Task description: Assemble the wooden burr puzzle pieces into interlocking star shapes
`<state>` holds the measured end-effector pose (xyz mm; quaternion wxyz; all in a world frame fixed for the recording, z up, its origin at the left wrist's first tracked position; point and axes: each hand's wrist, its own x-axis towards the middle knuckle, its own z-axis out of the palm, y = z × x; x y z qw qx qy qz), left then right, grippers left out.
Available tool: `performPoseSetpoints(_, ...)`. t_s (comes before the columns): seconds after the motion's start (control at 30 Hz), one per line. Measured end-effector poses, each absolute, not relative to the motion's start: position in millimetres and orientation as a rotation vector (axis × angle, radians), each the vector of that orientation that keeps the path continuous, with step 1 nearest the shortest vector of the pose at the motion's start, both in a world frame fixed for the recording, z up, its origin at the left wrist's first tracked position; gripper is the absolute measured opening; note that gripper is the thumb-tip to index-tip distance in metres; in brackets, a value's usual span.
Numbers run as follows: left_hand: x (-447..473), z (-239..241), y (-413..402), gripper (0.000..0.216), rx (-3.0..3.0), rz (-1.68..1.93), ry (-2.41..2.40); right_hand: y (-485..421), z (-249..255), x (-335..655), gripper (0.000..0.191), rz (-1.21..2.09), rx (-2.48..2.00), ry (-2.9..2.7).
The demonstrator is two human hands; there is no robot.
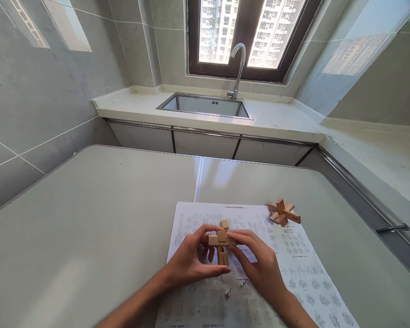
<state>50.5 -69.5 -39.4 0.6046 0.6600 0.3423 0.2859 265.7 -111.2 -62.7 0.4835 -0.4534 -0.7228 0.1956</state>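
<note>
Between my two hands is a wooden burr puzzle (222,238), its light wooden bars crossing one another, held just over a printed sheet (191,218). My left hand (194,255) grips it from the left, with the index finger at the top and the thumb by the lower bar. From the right, my right hand (256,257) pinches the crosswise bar between thumb and index finger. A second wooden burr puzzle (283,213), darker and star-shaped, rests at the sheet's upper right edge, apart from both hands.
The sheet, printed with small diagrams and torn near its lower middle, lies on a pale table (105,218) with a seam. Beyond stand a counter (276,109) with a sink (205,107), a curved tap (239,68) and a window (249,36). Tiled walls flank the table.
</note>
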Motion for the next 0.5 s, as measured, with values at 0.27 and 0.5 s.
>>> performPoseSetpoints(0.27,53,-38,-69,0.066,1.415,0.806,0.923,-104,-75,273,0.036,0.416,-1.319,-1.833)
performPoseSetpoints(0.5,53,-41,-70,0.067,1.541,0.802,0.945,-104,-78,271,0.017,0.353,-1.359,-1.914)
